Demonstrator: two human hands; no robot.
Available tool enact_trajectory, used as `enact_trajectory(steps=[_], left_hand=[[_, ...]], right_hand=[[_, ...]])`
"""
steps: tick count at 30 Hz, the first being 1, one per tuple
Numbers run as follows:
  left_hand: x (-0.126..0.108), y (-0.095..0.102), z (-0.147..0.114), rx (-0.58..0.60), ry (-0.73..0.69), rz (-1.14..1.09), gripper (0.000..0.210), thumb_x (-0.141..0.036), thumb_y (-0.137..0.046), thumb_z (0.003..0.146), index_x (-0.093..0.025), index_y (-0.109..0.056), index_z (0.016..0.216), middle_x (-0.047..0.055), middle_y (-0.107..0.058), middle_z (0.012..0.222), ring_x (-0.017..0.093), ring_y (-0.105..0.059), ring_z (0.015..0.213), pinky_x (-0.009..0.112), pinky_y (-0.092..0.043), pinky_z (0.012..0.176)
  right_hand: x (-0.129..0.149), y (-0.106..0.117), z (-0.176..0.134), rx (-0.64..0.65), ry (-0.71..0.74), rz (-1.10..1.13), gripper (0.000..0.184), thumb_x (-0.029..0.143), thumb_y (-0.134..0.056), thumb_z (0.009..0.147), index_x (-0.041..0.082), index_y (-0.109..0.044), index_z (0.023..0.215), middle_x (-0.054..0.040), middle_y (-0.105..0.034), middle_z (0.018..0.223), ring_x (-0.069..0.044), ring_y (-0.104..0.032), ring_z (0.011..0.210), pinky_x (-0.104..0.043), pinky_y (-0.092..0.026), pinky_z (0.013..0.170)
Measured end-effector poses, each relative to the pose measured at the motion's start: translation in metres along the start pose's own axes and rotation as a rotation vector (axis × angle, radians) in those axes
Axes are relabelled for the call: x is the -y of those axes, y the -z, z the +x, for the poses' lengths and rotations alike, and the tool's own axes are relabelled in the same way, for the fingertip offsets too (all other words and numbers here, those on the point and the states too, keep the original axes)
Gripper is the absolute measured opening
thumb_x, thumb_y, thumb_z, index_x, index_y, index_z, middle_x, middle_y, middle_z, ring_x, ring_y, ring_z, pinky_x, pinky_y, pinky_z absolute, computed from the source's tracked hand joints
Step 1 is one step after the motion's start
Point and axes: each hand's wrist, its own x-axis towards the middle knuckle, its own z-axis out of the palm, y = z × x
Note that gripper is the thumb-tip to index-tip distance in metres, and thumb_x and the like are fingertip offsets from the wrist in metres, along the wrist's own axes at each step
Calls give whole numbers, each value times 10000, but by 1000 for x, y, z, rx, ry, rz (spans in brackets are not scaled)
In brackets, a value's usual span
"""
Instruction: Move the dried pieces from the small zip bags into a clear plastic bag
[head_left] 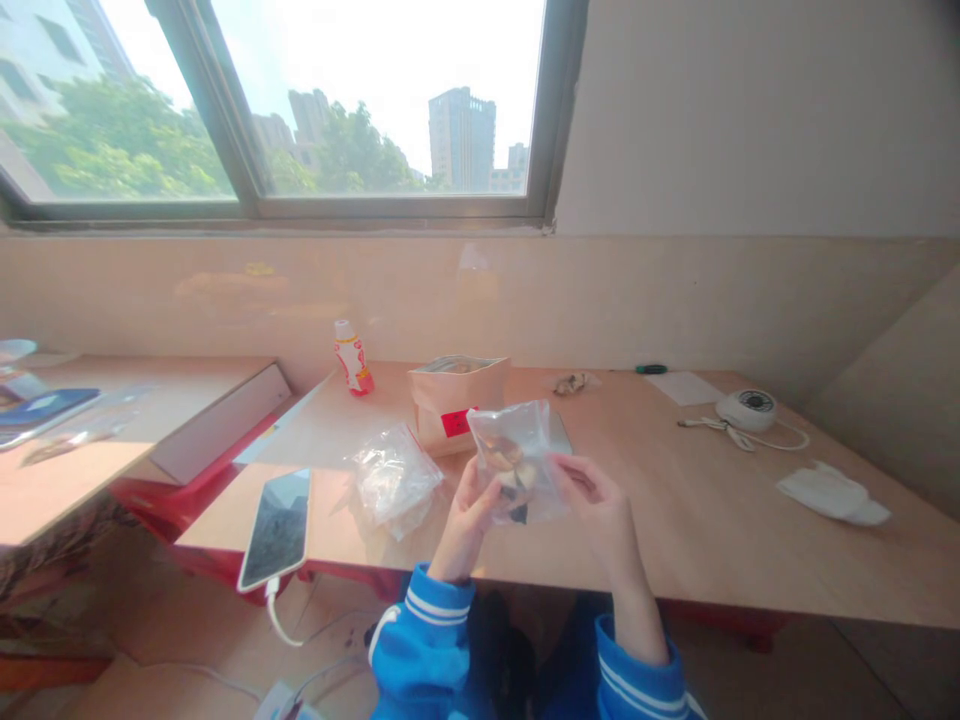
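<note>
Between my hands, over the table's front edge, is a clear plastic bag with brownish and pale pieces inside that I cannot name. My left hand is closed on the bag's left side, thumb in front. At its right edge, my right hand pinches the plastic. Just behind the bag stands an open brown paper pouch with a red label. A heap of clear plastic bags lies to the left of my left hand. A small packet of brownish bits rests farther back on the table.
A phone with a white cable overhangs the table's left front edge. At the back stands a white and red bottle. To the right are a small white fan, white tissue, paper and a green-handled tool.
</note>
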Motion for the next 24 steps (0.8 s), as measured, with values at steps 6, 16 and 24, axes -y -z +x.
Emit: enact_trajectory(steps=[6,16,24], left_hand=[[1,1,2,94,47,98,435,-367,-694,746,-223,-589,1143,86,-659,1149,262,-617,1061,382,-505,872],[3,5,3,74,25,125,390,-328,-679,764,-210,-613,1130,82,-664,1158,259,-593,1105,375,-466,924],[0,7,5,-106,-16,-99,439,-251,-674,760,-193,-591,1187,74,-657,1188,262,-585,1123,394,-450,960]], right_hand=[[-9,0,1,167,-82,37,402,399,-712,722,202,-670,1070,-81,-722,986,-239,-682,834,-344,-561,716],[-13,-6,3,221,-113,59,420,382,-717,720,183,-652,1084,-77,-712,949,-223,-666,797,-348,-552,717],[-11,-13,3,39,-110,82,492,417,-719,719,186,-617,1141,-78,-713,952,-222,-663,854,-336,-543,751]])
